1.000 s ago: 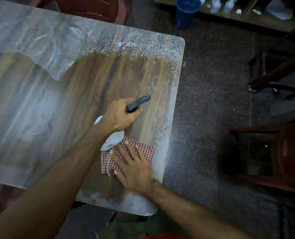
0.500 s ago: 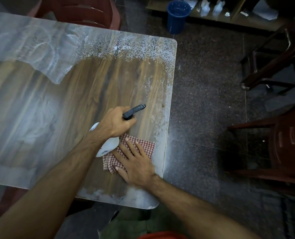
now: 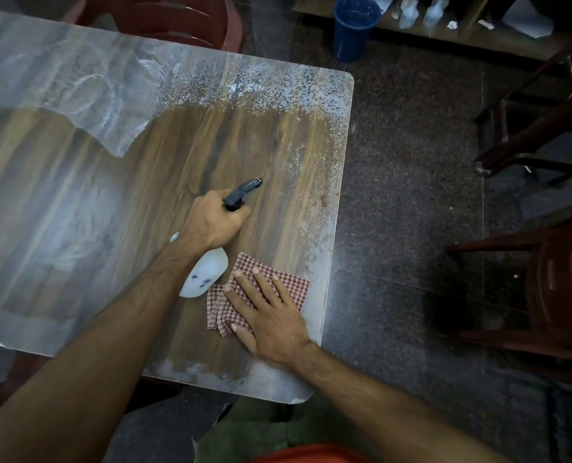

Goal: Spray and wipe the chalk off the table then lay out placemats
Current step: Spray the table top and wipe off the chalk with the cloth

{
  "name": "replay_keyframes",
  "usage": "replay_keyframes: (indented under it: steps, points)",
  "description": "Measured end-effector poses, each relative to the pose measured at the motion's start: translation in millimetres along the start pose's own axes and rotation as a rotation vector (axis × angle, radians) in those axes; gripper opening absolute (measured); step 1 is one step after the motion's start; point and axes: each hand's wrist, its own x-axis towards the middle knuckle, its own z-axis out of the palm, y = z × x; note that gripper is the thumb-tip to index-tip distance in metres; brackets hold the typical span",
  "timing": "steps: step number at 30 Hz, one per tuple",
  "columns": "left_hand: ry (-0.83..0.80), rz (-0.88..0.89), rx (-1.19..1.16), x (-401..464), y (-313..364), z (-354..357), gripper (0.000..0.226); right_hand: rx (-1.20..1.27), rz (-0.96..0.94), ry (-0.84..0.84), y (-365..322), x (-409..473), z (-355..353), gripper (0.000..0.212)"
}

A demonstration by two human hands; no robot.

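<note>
Left hand [image 3: 212,222] is clenched round the neck of the spray bottle [image 3: 204,274], dark nozzle [image 3: 244,192] aimed at the right edge of the counter [image 3: 77,195]. Right hand [image 3: 271,315] lies flat, fingers spread, pressing the checked cloth [image 3: 294,285] down near the near-right corner. Chalk [image 3: 244,88] remains as a speckled wet band along the far edge, a thinner strip down the right edge, and a smear at the near edge. No placemats in view.

Risks, as judged: spray aimed at the right edge may overshoot onto the floor [image 3: 411,195]; wiping outward could push slurry off the edge; the loaded cloth may merely re-smear residue.
</note>
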Motion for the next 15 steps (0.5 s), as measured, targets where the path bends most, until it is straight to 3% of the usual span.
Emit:
replay_keyframes:
  steps: [9, 15]
  points:
    - [0.055, -0.043, -0.185, 12.3, -8.4, -13.6, 0.020, -0.039, -0.143, 0.004, 36.6, -9.9, -0.4, 0.066]
    - [0.093, -0.026, -0.299, 23.7, -6.2, -21.0, 0.039, -0.018, 0.026, -0.040, 147.4, 73.2, -48.1, 0.066]
